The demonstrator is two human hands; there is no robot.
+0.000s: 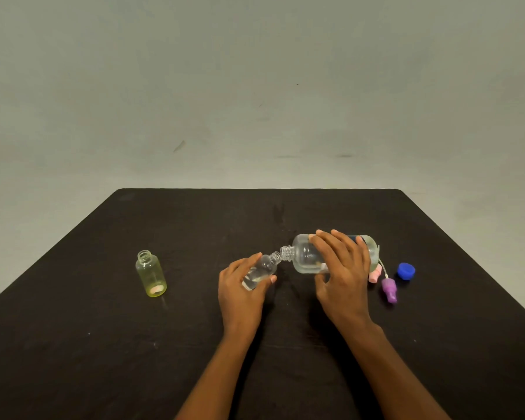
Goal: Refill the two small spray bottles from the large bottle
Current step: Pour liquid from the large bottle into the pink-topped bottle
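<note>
I am working at the black table (194, 225), bare apart from the bottles and their caps.

The large bottle (305, 257) is the biggest piece in play. I am tipping it almost flat over the middle of the table with my right hand (341, 268), fingers curled over the top of its body and thumb underneath, gripping it firmly. Its threaded neck is pointing left and meeting the mouth of the clear small bottle (262, 269). A dark band runs round its far end; if that is a label, I am reading nothing on it.

My left hand (241, 291) is wrapping the clear small bottle, fingers and thumb closed round its lower body, tilting it toward the big neck. Liquid is showing inside, part full by my judgement, so this first fill looks under way, not finished.

The yellow-green small bottle (150, 274) is standing upright and uncapped well to the left, apart from everything. It looks empty except for something pale at its base; I cannot tell what. Its refill is still to come.

Off to the right, the blue cap (406, 270) is lying alone, the purple sprayer head (389, 289) near it with its thin dip tube (384, 269), and a pink sprayer head (374, 275) is peeking from behind my right hand. Both sprayers still need refitting.

No brand or writing is legible anywhere.
</note>
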